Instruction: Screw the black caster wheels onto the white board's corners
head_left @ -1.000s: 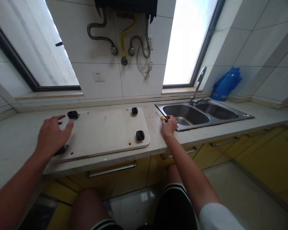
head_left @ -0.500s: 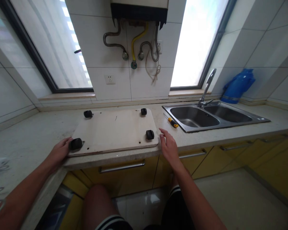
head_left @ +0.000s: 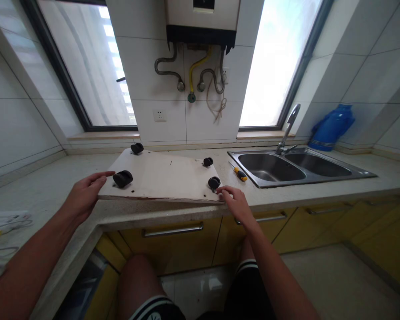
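Observation:
A white board [head_left: 166,178] with black casters [head_left: 123,178] near its corners lies wheel side up on the countertop. Its left end is raised, so the board tilts down to the right. At that raised end, my left hand [head_left: 86,192] grips the edge, its fingers beside the front left caster. My right hand [head_left: 235,202] holds the front right corner, fingertips close to the caster [head_left: 214,182] there. The undersides of both grips are hidden. A yellow and black screwdriver [head_left: 240,174] lies on the counter to the right of the board.
A double steel sink [head_left: 270,171] with a faucet [head_left: 286,129] is set into the counter [head_left: 183,212] at right. A blue vessel [head_left: 331,128] stands behind it. Power strips and cables [head_left: 8,220] lie at far left. A water heater [head_left: 202,22] with hoses hangs on the wall.
The board's left end has risen off the counter with my left hand. My right hand has closed in on the front right corner. The camera view has tipped upward slightly.

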The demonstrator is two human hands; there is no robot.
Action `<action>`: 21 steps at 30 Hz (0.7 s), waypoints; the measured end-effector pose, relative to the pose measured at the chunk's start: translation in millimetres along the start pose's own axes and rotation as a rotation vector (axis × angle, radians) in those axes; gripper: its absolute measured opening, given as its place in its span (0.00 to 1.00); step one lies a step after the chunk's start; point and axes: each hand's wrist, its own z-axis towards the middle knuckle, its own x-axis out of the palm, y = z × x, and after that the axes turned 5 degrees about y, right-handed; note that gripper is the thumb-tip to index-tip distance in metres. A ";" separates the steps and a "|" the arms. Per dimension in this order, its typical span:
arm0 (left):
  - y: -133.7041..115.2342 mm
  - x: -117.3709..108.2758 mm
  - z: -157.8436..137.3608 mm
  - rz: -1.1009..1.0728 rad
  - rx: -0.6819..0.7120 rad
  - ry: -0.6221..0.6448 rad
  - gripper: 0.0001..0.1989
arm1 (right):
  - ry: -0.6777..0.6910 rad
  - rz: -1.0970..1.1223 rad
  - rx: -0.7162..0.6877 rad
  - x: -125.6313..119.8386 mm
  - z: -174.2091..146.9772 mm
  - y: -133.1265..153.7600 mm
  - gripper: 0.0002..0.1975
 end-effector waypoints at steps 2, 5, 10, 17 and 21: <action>-5.2 0.7 -4.6 -0.206 -0.146 0.053 0.37 | 0.011 0.018 -0.011 0.8 -1.0 -0.2 0.17; -13.3 0.4 -10.2 -0.338 -0.263 0.058 0.36 | -0.025 0.016 -0.036 6.2 -7.9 -2.4 0.15; -29.7 -0.5 -14.8 -0.346 -0.294 0.005 0.28 | -0.206 -0.014 -0.096 19.1 -21.4 -6.7 0.16; -46.7 -4.7 -20.5 -0.388 -0.292 -0.002 0.24 | -0.357 -0.073 -0.151 27.3 -18.9 -5.6 0.27; -56.9 -9.3 -22.2 -0.443 -0.233 -0.015 0.22 | -0.441 -0.130 -0.266 38.4 -37.6 11.7 0.20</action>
